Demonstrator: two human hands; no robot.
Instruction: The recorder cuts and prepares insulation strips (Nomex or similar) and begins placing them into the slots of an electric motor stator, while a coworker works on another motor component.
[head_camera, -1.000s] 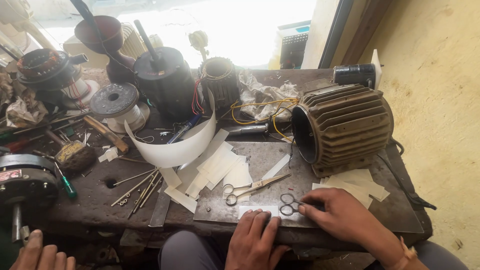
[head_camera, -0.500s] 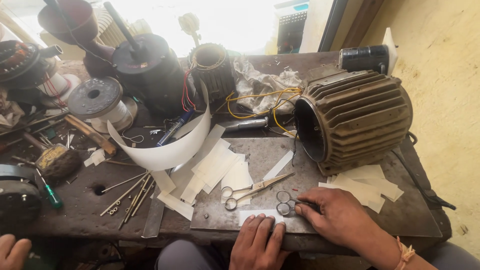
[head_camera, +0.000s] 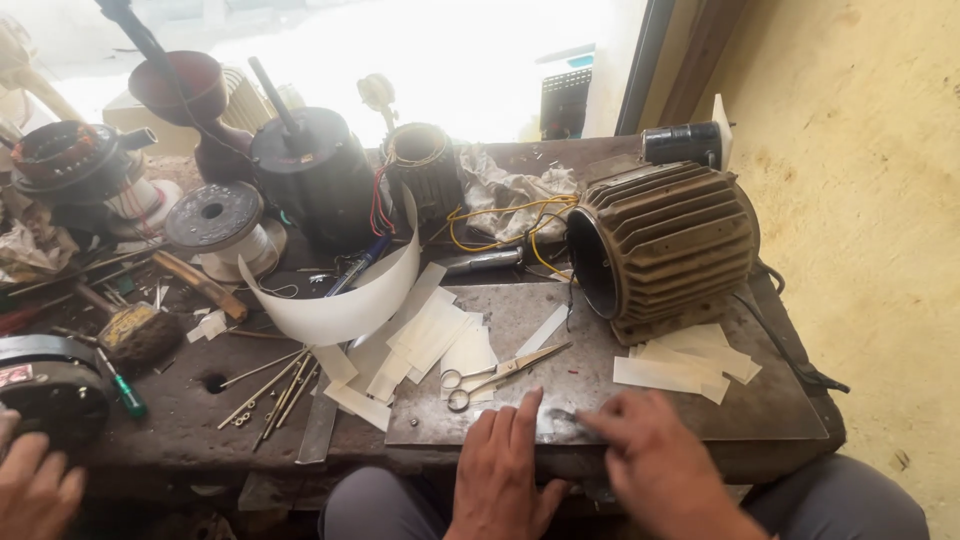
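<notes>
Fingers of left hand (head_camera: 505, 470) flat on plate (head_camera: 640, 385); right hand (head_camera: 650, 455) perhaps pinching.

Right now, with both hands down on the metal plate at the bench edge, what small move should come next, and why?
Probably reach the right hand forward to the scissors. Both hands lie flat on the metal plate, the left hand beside a pale strip that is too blurred to identify; the scissors lie free just ahead, with cut paper strips nearby.
</notes>
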